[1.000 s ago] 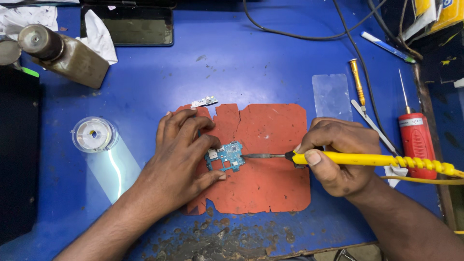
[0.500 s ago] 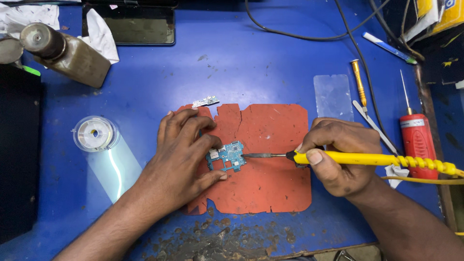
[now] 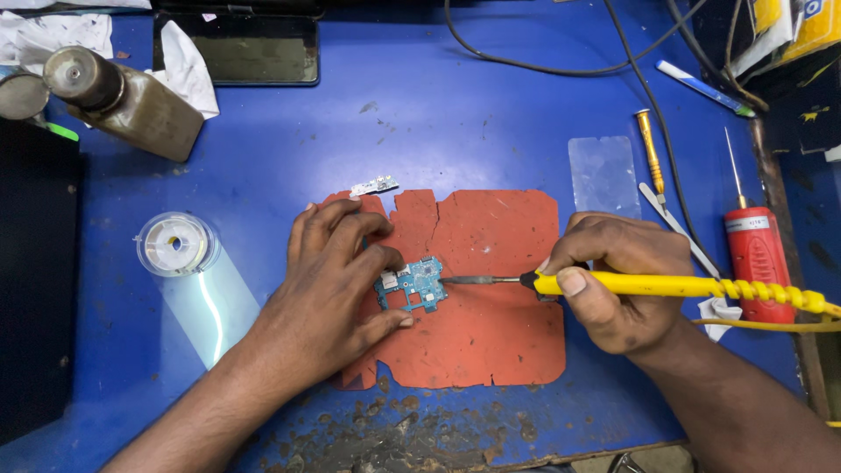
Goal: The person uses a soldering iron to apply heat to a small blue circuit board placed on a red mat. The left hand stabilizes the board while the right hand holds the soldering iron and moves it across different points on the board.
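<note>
- Workbench (image 3: 491, 114) topped in blue fills the view; its near edge is scorched and crusted with dark residue, and its left side is hidden under a black slab (image 3: 35, 280) cut off by the frame.
- Orange-red mat (image 3: 491, 342), cracked and ragged at the edges, lies in the middle of the bench under both hands.
- Left hand (image 3: 337, 293) rests flat on the mat's left part, fingers together and pressing on the left edge of the small board, thumb tucked just below it; the palm hides that corner of the mat.
- Right hand (image 3: 618, 285) is clamped round the yellow soldering iron (image 3: 683, 285), whose dark tip reaches left and touches the board's right edge; the handle's far end and its cable run out of frame at the right.
- Dark phone or screen (image 3: 254, 52) lies at the top edge, partly under white tissue (image 3: 188, 66).
- Brownish metal bottle (image 3: 131, 101) lies tilted at upper left; its label cannot be made out.
- Red cylindrical tool (image 3: 758, 258) with a thin needle and a pale band stands near the right edge.
- Clear film rectangle (image 3: 603, 173) sits above the right hand.
- Round clear spool (image 3: 175, 243) sits left of the left hand.
- Blue-green circuit board (image 3: 413, 283) lies at the mat's centre, between the two hands.
- Tiny white board piece (image 3: 374, 186) lies just above the mat.
</note>
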